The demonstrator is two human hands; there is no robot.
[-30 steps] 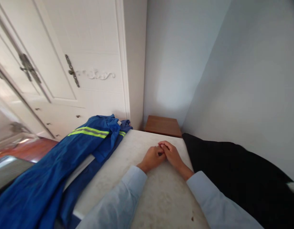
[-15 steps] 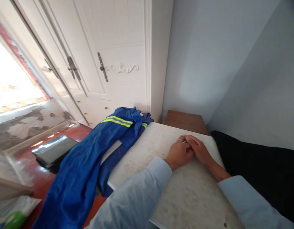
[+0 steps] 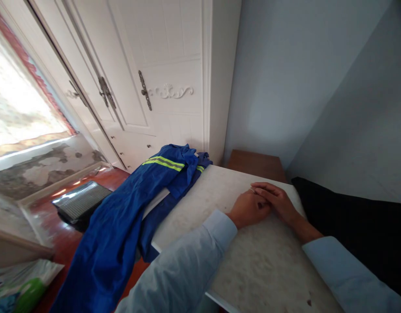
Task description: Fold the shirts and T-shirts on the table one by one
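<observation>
Left hand and right hand meet in a clasp above a pale tabletop.
The right is laid partly across the curled left; how tightly either is closed, or whether anything sits inside the grip, cannot be told. The tabletop spreads directly beneath it, with a blue striped garment draped over the edge to the left, black cloth to the right and a brown wooden surface beyond.
</observation>
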